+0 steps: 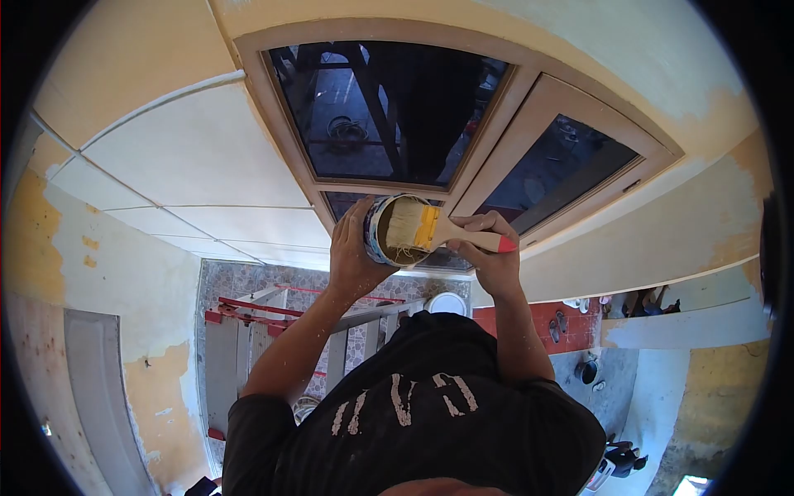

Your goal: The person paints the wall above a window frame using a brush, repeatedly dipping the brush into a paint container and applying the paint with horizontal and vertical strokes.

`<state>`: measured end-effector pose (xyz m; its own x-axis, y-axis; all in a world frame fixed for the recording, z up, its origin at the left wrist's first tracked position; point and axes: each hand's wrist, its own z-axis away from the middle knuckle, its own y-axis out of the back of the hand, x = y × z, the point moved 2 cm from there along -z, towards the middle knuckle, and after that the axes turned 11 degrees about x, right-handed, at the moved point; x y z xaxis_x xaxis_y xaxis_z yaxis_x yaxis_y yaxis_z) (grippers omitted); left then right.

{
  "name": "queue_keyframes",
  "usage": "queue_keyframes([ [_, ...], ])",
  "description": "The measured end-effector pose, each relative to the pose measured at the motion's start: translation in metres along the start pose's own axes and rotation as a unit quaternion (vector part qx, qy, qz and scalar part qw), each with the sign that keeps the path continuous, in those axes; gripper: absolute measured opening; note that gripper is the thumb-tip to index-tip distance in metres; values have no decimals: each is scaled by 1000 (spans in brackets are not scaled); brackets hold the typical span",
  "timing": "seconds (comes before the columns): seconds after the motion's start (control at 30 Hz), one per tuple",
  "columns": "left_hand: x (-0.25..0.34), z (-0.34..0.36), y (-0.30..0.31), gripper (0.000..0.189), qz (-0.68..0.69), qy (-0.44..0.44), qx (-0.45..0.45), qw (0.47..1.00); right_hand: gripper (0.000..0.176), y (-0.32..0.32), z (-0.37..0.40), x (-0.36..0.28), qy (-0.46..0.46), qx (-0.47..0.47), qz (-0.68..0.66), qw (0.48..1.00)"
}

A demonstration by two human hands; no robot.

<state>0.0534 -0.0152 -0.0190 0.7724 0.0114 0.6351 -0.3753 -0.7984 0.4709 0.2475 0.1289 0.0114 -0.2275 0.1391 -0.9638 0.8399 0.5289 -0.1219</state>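
My left hand (354, 252) is wrapped round the side of a paint can (374, 230), whose open top faces the camera. In my right hand (494, 258) is a wide paintbrush (465, 233) with a pale wooden handle, a red tip and a yellow band. Its cream-coloured bristles lie over the can's mouth, near the rim, and hide part of the inside. Both hands are held out in front of my chest, close before a wood-framed window (380, 116).
An aluminium ladder (335, 355) with red parts stands below on the left. A white bucket (447, 303) is on the patterned floor. Partly painted walls (91, 240) surround me, and a second window (550, 174) adjoins the first. Sandals (556, 329) lie on red tiles.
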Motion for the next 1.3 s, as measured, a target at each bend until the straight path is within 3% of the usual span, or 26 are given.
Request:
queue_keyframes([
  [0.27, 2, -3, 0, 108, 21, 22, 3, 1000, 22, 0, 1, 12, -131, 61, -208, 967],
  [0.5, 2, -1, 3, 109, 35, 44, 16, 998, 16, -5, 0, 24, -158, 50, -289, 943],
  [0.8, -2, 2, 2, 109, 70, 56, 17, 996, 23, -12, -1, 28, -169, 56, -254, 951],
  [0.93, -3, 2, 2, 109, 54, 47, 11, 997, 17, -4, -6, 49, -129, 40, -229, 964],
  [1.1, 2, 1, 6, 108, 35, 49, 14, 998, 26, -12, -8, 39, -111, 72, -185, 974],
  [1.3, -6, 1, -1, 107, 97, 44, 39, 994, 10, -8, -9, 46, -141, 42, -268, 952],
])
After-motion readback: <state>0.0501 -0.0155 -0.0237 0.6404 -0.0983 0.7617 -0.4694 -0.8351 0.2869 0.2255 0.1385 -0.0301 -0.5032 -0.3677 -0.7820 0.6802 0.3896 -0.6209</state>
